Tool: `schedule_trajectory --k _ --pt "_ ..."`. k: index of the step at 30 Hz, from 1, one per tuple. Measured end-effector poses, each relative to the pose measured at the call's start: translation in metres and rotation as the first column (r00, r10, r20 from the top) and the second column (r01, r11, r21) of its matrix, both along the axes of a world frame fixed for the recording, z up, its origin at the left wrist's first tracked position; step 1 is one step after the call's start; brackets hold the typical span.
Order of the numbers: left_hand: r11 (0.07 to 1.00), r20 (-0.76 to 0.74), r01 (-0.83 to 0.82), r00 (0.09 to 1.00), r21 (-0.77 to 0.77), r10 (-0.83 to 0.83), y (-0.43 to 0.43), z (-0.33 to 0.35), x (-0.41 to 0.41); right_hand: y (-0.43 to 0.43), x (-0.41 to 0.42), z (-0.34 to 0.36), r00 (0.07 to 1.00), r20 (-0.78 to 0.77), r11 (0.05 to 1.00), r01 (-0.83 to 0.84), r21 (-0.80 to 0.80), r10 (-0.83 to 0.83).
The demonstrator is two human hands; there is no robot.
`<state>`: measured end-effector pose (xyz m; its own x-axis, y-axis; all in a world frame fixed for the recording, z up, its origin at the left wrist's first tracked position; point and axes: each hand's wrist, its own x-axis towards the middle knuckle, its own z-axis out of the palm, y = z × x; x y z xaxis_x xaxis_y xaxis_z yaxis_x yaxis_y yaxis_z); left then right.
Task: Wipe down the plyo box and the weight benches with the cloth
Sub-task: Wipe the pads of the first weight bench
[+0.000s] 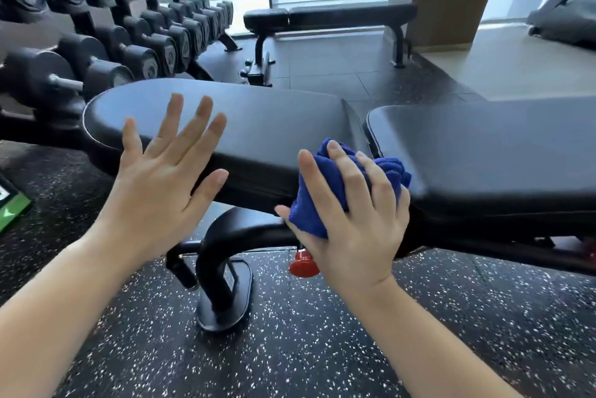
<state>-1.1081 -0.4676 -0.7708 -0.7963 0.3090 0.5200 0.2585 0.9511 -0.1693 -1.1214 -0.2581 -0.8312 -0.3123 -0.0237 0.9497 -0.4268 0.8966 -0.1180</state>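
A black padded weight bench (264, 120) runs across the view in front of me, with a seat pad on the left and a longer back pad (483, 146) on the right. My right hand (358, 214) is closed around a bunched blue cloth (319, 191), pressed against the near edge of the seat pad by the gap between the pads. My left hand (161, 178) hovers with fingers spread over the seat pad's left front edge, holding nothing. A second black flat bench (329, 15) stands further back near the window. No plyo box is in view.
A dumbbell rack (106, 30) with several black dumbbells lines the left side. The bench's curved black foot (222, 285) and a red adjustment knob (303, 264) sit below the pads on speckled rubber floor. A treadmill (567, 17) is at the far right. A green-and-white object (9, 204) lies at the left edge.
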Motion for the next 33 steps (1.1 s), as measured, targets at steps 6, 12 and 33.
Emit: schedule_trajectory --k 6,12,33 --pt "0.999 -0.024 0.02 1.0 0.025 -0.02 0.001 -0.005 -0.002 0.024 0.017 0.007 0.973 0.219 0.972 -0.121 0.203 0.076" --pt "0.998 -0.05 0.039 0.998 0.04 -0.037 -0.001 -0.007 -0.005 0.04 -0.002 0.012 0.981 0.115 0.936 -0.185 0.301 0.157" --pt "0.99 -0.108 0.094 0.991 0.106 -0.083 -0.02 -0.009 0.003 0.006 0.002 0.007 0.998 0.014 0.982 -0.067 0.174 0.065"
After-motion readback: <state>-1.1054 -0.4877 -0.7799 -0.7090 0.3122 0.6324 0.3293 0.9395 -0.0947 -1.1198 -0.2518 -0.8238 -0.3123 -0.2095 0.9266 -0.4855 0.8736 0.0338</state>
